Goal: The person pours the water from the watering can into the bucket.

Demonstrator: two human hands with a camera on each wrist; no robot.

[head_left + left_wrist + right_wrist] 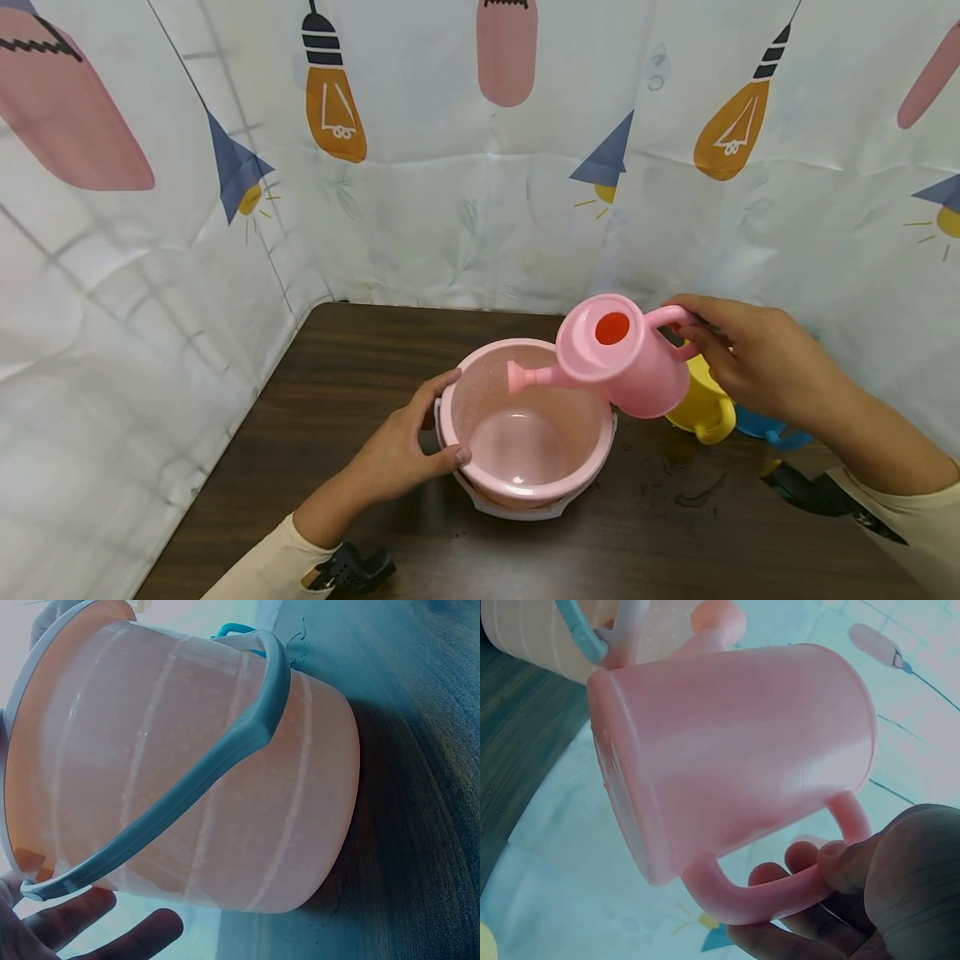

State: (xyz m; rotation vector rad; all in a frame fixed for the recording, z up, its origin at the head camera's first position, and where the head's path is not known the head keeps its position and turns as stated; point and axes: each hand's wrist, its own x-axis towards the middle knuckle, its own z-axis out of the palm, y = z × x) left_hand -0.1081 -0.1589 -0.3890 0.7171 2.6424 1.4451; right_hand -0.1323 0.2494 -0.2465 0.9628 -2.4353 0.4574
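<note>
A pink bucket (517, 492) stands upright on the dark wooden table, its pale handle (202, 780) hanging down along the side. My left hand (397, 450) holds its rim at the left, thumb at the front edge and index finger farther back. Two other left fingers (142, 934) stretch out straight beside the wall. In my right hand (757, 358) is a pink watering can (637, 375), gripped by its loop handle (780, 896) and tilted toward the bucket. Its spout head (519, 377) hangs over the bucket's opening. Small droplets dot the bucket's inner wall.
Behind the right hand, a yellow cup (701, 404) and a blue item (761, 425) stand on the table. Wet spots (701, 493) lie on the wood (645, 550) right of the bucket. A printed white curtain (450, 225) hangs along the back and left.
</note>
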